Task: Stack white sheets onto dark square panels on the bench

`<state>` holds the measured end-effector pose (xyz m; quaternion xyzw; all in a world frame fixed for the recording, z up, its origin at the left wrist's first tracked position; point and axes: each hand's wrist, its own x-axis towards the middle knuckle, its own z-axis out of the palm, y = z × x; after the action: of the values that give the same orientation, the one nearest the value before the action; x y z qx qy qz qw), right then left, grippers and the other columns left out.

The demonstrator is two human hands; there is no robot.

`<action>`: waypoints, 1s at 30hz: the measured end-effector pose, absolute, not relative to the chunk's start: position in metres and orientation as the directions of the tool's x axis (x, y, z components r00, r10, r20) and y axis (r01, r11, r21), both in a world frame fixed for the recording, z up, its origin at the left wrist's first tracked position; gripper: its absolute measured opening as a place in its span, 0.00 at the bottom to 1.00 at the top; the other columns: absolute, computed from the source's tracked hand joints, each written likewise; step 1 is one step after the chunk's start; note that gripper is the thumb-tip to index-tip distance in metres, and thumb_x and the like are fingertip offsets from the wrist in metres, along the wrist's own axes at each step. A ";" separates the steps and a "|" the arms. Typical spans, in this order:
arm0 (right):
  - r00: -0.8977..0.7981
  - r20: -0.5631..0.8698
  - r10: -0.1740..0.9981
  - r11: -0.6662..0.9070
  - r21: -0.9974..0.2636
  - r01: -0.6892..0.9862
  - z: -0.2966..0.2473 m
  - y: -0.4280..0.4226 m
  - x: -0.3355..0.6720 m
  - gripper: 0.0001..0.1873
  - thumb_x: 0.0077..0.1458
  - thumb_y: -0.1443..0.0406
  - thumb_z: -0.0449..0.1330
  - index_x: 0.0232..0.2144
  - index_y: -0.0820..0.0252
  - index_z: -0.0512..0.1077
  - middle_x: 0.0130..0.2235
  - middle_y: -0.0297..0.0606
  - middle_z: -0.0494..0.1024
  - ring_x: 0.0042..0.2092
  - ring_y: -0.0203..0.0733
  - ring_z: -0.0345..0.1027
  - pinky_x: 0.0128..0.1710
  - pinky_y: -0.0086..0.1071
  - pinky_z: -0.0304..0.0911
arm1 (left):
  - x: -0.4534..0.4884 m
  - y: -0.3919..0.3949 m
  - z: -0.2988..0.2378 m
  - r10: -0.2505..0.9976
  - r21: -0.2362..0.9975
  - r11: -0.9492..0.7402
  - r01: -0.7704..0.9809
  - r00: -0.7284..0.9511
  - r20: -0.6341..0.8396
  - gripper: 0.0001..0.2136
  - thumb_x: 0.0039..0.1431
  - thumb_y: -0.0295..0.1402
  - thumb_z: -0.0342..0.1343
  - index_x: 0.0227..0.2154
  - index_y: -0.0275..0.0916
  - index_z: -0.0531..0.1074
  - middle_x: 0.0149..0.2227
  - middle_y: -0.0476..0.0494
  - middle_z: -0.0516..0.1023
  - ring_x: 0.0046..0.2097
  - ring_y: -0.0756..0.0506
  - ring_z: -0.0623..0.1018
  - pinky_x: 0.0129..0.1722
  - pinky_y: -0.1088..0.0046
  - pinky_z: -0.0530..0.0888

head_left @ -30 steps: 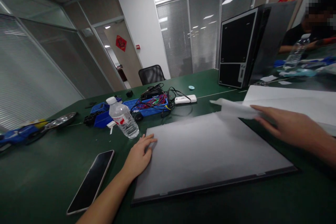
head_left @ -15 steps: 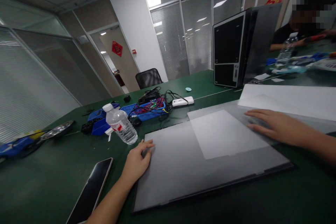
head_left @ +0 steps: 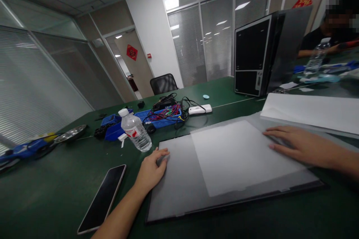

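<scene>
Both hands lie flat and open, the left hand (head_left: 151,168) on the grey panel's (head_left: 174,190) upper left corner at the frame's lower centre on the table (head_left: 56,179), the right hand (head_left: 294,143) pressing the white sheet (head_left: 238,153) already laid on the panel, whose left strip stays bare.

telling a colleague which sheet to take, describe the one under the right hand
On the green table, find the large dark-edged grey panel. The sheet lies flat on its right part, under the right hand, duller than the bright white sheet beyond the panel.
</scene>
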<state>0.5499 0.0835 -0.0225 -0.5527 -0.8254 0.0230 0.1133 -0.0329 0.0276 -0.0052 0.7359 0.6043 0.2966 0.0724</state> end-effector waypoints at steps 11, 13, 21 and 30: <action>-0.381 0.297 0.875 0.461 -0.274 0.844 0.003 0.072 0.531 0.31 0.69 0.43 0.52 0.55 0.55 0.81 0.60 0.46 0.81 0.60 0.62 0.74 0.65 0.61 0.67 | -0.035 0.032 -0.007 0.938 0.438 -0.249 0.864 0.102 0.331 0.16 0.62 0.40 0.56 0.47 0.47 0.84 0.57 0.46 0.85 0.66 0.33 0.77 0.69 0.44 0.71; -0.348 0.284 0.893 0.421 -0.258 0.870 0.004 0.074 0.536 0.32 0.69 0.43 0.51 0.55 0.57 0.82 0.58 0.47 0.82 0.59 0.61 0.75 0.64 0.60 0.67 | -0.036 0.033 -0.010 0.934 0.435 -0.255 0.864 0.103 0.342 0.16 0.61 0.41 0.57 0.47 0.47 0.84 0.56 0.46 0.86 0.66 0.33 0.78 0.69 0.45 0.72; -0.433 0.217 0.875 0.482 -0.316 0.817 -0.004 0.072 0.531 0.27 0.69 0.45 0.53 0.56 0.49 0.82 0.62 0.40 0.79 0.62 0.60 0.74 0.64 0.60 0.69 | -0.035 0.031 -0.005 0.925 0.463 -0.278 0.841 0.106 0.365 0.16 0.63 0.43 0.57 0.46 0.45 0.85 0.56 0.44 0.86 0.64 0.35 0.80 0.70 0.48 0.70; -0.475 0.302 0.827 0.559 -0.340 0.757 0.003 0.071 0.524 0.25 0.71 0.48 0.52 0.53 0.51 0.83 0.60 0.41 0.81 0.60 0.58 0.76 0.64 0.59 0.69 | -0.032 0.031 -0.006 0.927 0.489 -0.277 0.827 0.097 0.361 0.18 0.62 0.49 0.59 0.44 0.44 0.85 0.57 0.40 0.85 0.62 0.33 0.81 0.70 0.46 0.71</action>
<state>0.5236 0.0708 0.0028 -0.4629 -0.8551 0.0799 0.2196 -0.0322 0.0311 -0.0059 0.7361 0.5960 0.3106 0.0806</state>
